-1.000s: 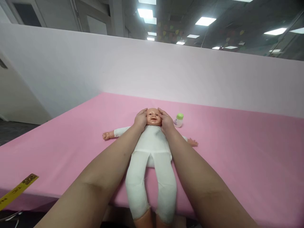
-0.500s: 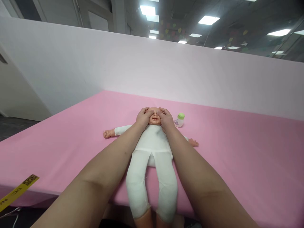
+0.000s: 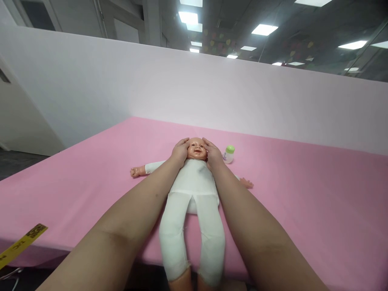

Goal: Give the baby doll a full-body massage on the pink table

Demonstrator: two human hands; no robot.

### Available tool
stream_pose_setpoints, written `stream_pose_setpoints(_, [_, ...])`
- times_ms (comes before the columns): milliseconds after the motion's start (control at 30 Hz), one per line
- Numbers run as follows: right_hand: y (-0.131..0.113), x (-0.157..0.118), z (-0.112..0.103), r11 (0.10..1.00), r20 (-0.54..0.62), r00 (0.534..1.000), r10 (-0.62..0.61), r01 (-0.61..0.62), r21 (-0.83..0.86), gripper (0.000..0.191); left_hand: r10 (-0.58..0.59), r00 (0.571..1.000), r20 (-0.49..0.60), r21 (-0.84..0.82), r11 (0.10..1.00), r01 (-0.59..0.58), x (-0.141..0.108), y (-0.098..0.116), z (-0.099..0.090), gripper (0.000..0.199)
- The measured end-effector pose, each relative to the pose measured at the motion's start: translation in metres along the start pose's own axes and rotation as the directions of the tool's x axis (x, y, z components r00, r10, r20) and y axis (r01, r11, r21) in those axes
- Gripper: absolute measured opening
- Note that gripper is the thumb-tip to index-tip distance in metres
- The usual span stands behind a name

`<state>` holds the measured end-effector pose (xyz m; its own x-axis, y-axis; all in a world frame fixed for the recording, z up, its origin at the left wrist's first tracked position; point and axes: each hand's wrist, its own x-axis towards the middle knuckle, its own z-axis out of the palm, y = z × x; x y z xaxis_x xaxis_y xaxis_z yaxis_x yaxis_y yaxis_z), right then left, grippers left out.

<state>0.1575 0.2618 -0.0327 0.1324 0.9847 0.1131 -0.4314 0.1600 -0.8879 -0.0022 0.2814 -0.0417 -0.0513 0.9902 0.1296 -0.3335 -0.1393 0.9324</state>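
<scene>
A baby doll point(image 3: 194, 178) with a white cloth body lies on its back on the pink surface point(image 3: 100, 169), its arms spread and its legs toward me. My left hand point(image 3: 181, 151) is against the left side of the doll's head, and my right hand point(image 3: 212, 152) is against the right side. Together they hold the head between them, fingers curved around it. The doll's eyes and smiling mouth show between my hands. Just right of my right hand stands a small bottle point(image 3: 228, 154) with a green cap.
Behind the pink surface runs a white partition point(image 3: 212, 93). A yellow strip point(image 3: 22, 245) with a printed code is at the near left edge, with a white cable below it.
My thumbs have moved outward off the middle of the doll's face, uncovering its eyes and cheeks. Both hands are still at the sides of the head.
</scene>
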Motion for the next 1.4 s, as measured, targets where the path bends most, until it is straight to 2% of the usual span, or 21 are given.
stream_pose_setpoints(200, [-0.005, -0.007, 0.003, 1.0, 0.027, 0.999, -0.026, 0.026, -0.013, 0.059, 0.013, 0.999, 0.05, -0.006, 1.0, -0.013, -0.007, 0.006, 0.001, 0.057])
stream_pose_setpoints(433, [-0.01, -0.011, 0.008, 0.982, 0.005, 0.996, -0.089, 0.089, -0.169, 0.061, 0.003, 0.996, 0.085, 0.037, 0.999, -0.006, -0.012, 0.012, 0.002, 0.063])
stream_pose_setpoints(700, [-0.012, -0.013, 0.008, 0.981, 0.035, 0.996, -0.082, 0.087, -0.174, 0.059, 0.044, 0.999, 0.019, 0.183, 0.982, -0.046, -0.011, 0.014, 0.004, 0.052])
stream_pose_setpoints(933, [-0.008, -0.008, 0.008, 0.98, -0.016, 0.995, -0.102, 0.098, -0.175, 0.052, 0.06, 0.998, 0.003, 0.23, 0.971, -0.059, -0.011, 0.016, 0.007, 0.043])
stream_pose_setpoints(1100, [-0.004, -0.003, 0.003, 0.996, -0.057, 0.998, -0.042, 0.037, -0.083, 0.043, 0.055, 0.998, -0.007, 0.225, 0.973, -0.052, -0.007, 0.011, 0.005, 0.041])
stream_pose_setpoints(1200, [-0.003, -0.002, -0.001, 0.998, -0.066, 0.997, -0.024, 0.02, -0.065, 0.047, 0.052, 0.999, -0.006, 0.206, 0.977, -0.049, -0.005, 0.008, 0.004, 0.043])
stream_pose_setpoints(1400, [-0.003, -0.009, 0.001, 0.989, 0.009, 0.996, -0.09, 0.091, -0.116, 0.056, 0.049, 0.999, 0.023, 0.2, 0.978, -0.053, -0.011, 0.013, 0.005, 0.043])
